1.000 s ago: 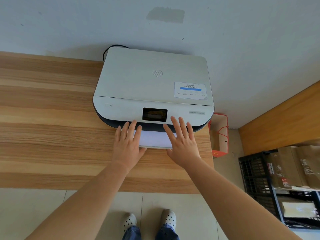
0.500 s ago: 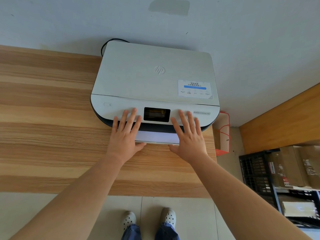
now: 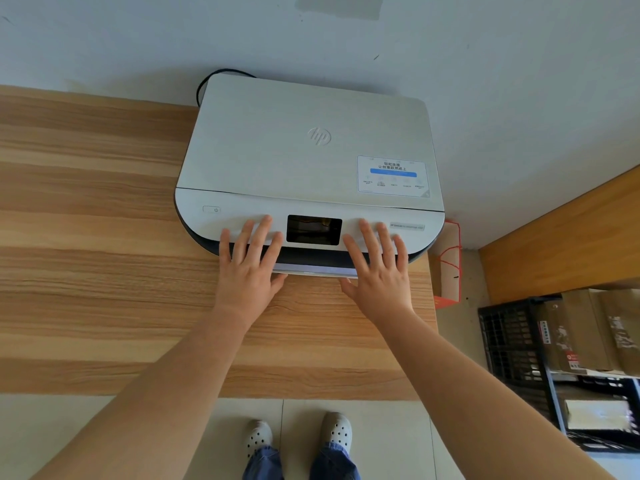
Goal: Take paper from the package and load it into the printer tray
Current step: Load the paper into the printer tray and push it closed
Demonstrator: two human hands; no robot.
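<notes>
**Tray nearly home**

At the front edge of the printer (image 3: 311, 161), both hands lie flat, fingers straight and spread, gripping nothing. One sits either side of the dark screen (image 3: 314, 229): the left hand (image 3: 247, 271) to its left, the right hand (image 3: 377, 275) to its right, fingertips reaching up over the white front panel.

Between the thumbs a thin pale strip shows, the lip of the tray (image 3: 315, 270) with paper on it, jutting only slightly from the dark slot. Its long axis runs left to right, across both palms, and it lies directly ahead of the hands, towards the wall. Neither hand looks nearer; the heels of both seem level against that edge, though actual contact is hidden beneath them.

From where I stand, what remains is a short, even push straight back across the desk (image 3: 104, 237). Uneven pressure could skew the tray. No paper package is visible.
</notes>
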